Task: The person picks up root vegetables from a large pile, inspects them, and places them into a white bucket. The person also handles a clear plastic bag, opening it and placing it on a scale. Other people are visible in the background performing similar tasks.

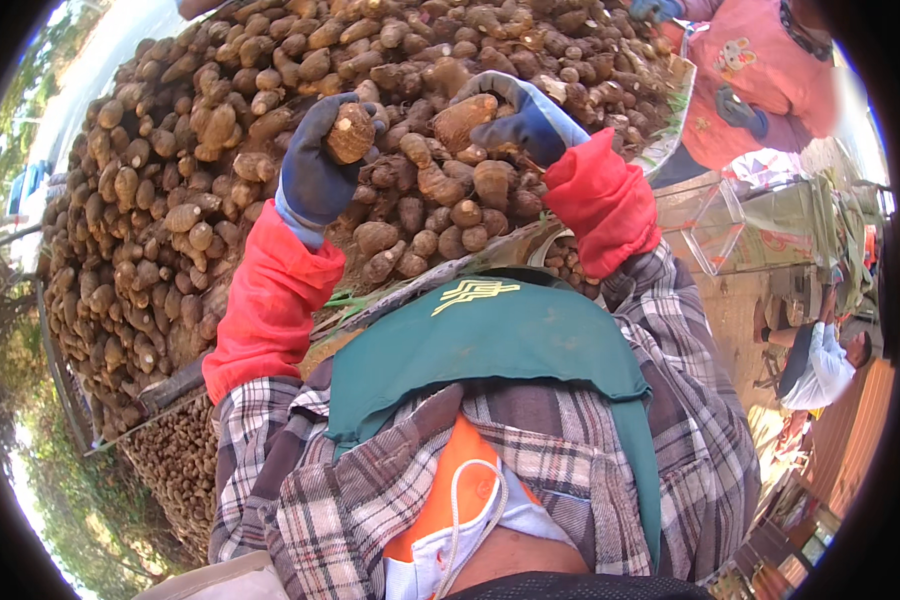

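My left hand, in a blue coated work glove, grips a round brown taro corm with its cut end facing up. To the right, my right hand wears a matching glove, and its fingers are around a larger, longer taro corm. Both hands are just over a big heap of taro corms, soil-brown and mixed in size. Some corms in the heap show pale cut ends. Red sleeve covers reach from the gloves over my forearms.
A bucket holding small corms stands by the heap's near edge, close to my right forearm. A co-worker in a pink smock is across at the right. Farther right sits another person. More corms lie lower left.
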Demonstrator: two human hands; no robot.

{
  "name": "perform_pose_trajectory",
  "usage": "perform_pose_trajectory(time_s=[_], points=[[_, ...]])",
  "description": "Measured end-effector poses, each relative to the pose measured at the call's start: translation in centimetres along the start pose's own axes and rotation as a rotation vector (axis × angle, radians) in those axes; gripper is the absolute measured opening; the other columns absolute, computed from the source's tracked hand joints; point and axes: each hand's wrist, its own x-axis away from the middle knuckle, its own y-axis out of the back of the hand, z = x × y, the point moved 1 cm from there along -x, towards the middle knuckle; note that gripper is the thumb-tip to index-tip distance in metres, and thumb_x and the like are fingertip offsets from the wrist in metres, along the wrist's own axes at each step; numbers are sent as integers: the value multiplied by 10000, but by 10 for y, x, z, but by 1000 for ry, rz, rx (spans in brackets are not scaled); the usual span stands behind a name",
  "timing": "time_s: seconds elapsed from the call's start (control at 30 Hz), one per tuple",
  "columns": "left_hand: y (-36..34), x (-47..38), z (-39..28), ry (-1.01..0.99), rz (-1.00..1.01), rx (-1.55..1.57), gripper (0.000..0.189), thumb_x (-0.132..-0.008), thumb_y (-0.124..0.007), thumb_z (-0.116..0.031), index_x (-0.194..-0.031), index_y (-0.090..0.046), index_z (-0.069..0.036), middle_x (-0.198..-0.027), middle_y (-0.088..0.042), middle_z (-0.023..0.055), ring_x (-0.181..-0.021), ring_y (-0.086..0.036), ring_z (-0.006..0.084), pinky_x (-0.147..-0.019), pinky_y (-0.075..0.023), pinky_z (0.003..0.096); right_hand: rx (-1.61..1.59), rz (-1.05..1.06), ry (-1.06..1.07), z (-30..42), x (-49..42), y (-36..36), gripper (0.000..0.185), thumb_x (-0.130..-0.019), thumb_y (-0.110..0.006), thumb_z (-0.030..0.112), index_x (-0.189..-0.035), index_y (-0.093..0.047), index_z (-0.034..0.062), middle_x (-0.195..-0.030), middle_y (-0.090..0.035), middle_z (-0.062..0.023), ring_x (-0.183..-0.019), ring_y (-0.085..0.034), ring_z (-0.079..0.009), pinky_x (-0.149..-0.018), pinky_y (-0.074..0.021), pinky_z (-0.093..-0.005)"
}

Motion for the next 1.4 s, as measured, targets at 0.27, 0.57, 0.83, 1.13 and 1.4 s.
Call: perform_pose_trajectory(time_s=[0.27,0.57,0.83,1.13,1.4], points=[[-178,-44,87,-51,330,-537,431,-1084,-485,-193,-1458,-441,15,-1274,-573,55,-1096,-537,106,-933,-452,269,-686,-268,167,-7,137,17,657,-863,-753,398,-1376,-538,49,-1228,-658,-93,-1071,-667,-212,-884,-559,-346],[-230,-53,108,254,598,-603,440,-1090,-431,-250,-1468,-469,-28,-1453,-546,108,-1273,-570,216,-1010,-471,350,-1081,-820,580,-114,328,135,588,-967,-651,427,-1400,-531,47,-1374,-572,-200,-1216,-588,-363,-808,-634,-355],[-156,-51,54,72,195,-482,445,-1084,-455,-268,-1457,-486,-26,-1410,-583,154,-1187,-636,232,-976,-518,352,-838,-1520,191,-185,428,312,334,-1015,-564,295,-1254,-603,66,-1164,-686,-159,-827,-696,-310,-791,-616,-471],[-49,37,1,-92,-180,-899,340,-1024,-599,-170,-1324,-613,-12,-1237,-682,102,-1103,-649,181,-968,-500,323,-227,-667,42,-37,190,138,309,-998,-637,158,-1289,-641,56,-971,-688,-47,-758,-635,-106,-638,-502,-255],[-66,82,50,-241,86,-1488,351,-851,-774,-165,-1157,-671,-28,-1127,-669,153,-1010,-652,305,-881,-528,367,1264,305,299,1,54,-11,583,-856,-614,-1,-1393,-575,223,-1467,-513,-107,-1098,-668,-346,-911,-562,-446]])
